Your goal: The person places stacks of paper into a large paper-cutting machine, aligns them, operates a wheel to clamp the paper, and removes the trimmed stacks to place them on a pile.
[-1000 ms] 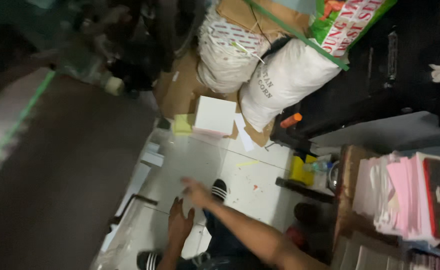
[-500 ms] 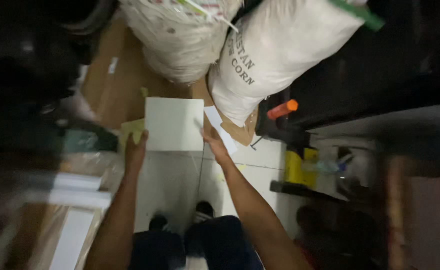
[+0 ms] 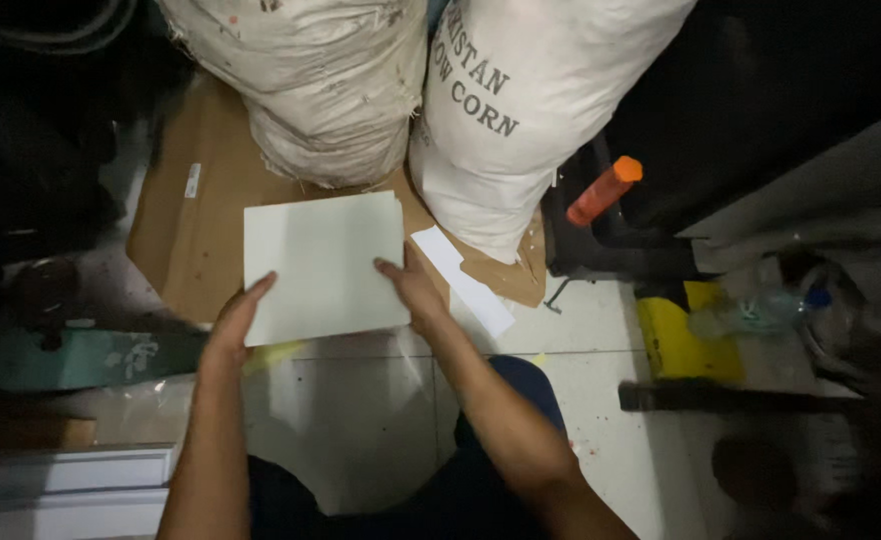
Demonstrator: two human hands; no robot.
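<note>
A stack of pale square paper sheets (image 3: 321,262) lies on brown cardboard (image 3: 196,235) on the floor. My left hand (image 3: 236,320) rests flat against the stack's lower left edge. My right hand (image 3: 413,290) presses on the stack's right edge, fingers together. Both hands bracket the stack from either side. A loose white paper strip (image 3: 463,280) lies just right of my right hand.
Two large white woven sacks (image 3: 341,90) (image 3: 521,110) stand behind the cardboard. An orange-capped bottle (image 3: 604,190) sits in a black tray at right. A yellow object (image 3: 686,335) and a clear plastic bottle (image 3: 761,312) lie further right. White boards (image 3: 61,480) lie lower left.
The view has closed in on the stack. Both hands have moved from near it to resting against its left and right edges.
</note>
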